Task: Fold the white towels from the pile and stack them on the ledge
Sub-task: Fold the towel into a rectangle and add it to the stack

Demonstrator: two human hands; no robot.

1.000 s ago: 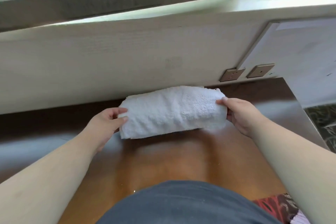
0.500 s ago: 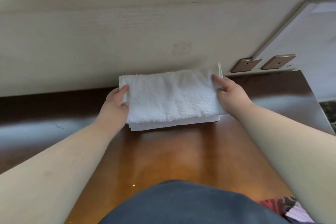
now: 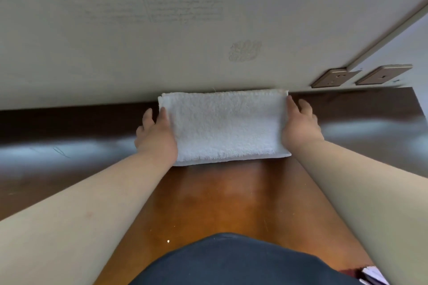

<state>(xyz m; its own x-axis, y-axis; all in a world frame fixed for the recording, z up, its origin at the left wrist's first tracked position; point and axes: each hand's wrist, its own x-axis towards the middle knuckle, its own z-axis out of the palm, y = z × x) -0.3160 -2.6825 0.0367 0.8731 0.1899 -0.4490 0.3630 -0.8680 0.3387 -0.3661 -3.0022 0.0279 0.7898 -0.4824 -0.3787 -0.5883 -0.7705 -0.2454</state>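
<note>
A: Position of the towel?

B: Folded white towel [image 3: 225, 126] lies flat on the brown wooden ledge [image 3: 222, 196], long side across the view. Its far edge sits against the pale wall panel [image 3: 162, 37]. A thinner folded layer shows along the near edge, under the thick pile.

A: Hands?

B: One at each short end. Left hand [image 3: 156, 133] rests over the towel's left end, its fingers [image 3: 148, 118] extended and slightly apart, pointing toward the wall; the inner finger lies on the terry, the others run just off the edge onto the ledge. Right hand [image 3: 300, 125] rests against the right end, fingers straight and close together, also pointing to the wall. Neither hand pinches the cloth. Cannot tell where either thumb lies.

A: Anything else near?

B: Two bronze-coloured socket plates [image 3: 334, 77] low on the wall, to the right of the towel and apart from it. A faint scuffed patch [image 3: 245, 51] on the panel above the towel. Dark blue clothing [image 3: 231, 261] fills the bottom of the view, with both bare forearms reaching forward from it.
</note>
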